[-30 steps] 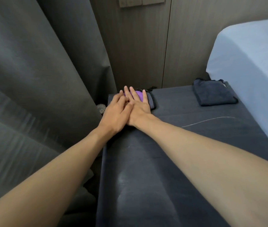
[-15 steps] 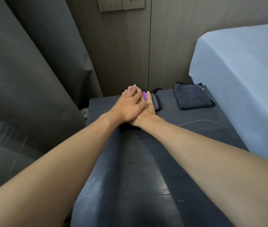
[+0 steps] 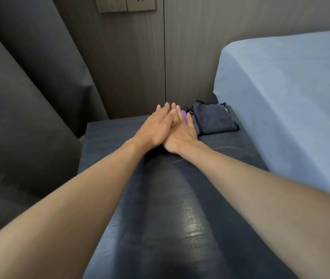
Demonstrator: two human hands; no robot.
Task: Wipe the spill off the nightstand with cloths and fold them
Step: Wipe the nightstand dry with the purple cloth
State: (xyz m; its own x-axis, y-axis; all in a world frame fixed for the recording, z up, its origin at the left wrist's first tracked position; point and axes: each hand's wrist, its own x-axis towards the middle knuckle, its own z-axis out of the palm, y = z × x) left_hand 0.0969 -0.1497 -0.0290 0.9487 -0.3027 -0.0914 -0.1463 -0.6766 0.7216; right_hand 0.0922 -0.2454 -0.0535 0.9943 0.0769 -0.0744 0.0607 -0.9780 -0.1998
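Note:
The dark nightstand top runs from the near edge to the wall. My right hand lies flat on a purple cloth, of which only a sliver shows between the fingers. My left hand rests on top of the right one with its fingers stretched out, holding nothing itself. A folded dark blue cloth lies at the back right corner, touching the cloth under my hands. A shiny patch glistens on the near part of the top.
A bed with a light blue sheet borders the nightstand on the right. Dark grey curtains hang on the left. The wood-panelled wall behind carries switches and a socket. A faint white streak marks the top.
Both stacked hands slid the purple cloth rightwards along the back of the nightstand, from the left rear corner until it met the folded dark blue cloth. The camera view shifted too.

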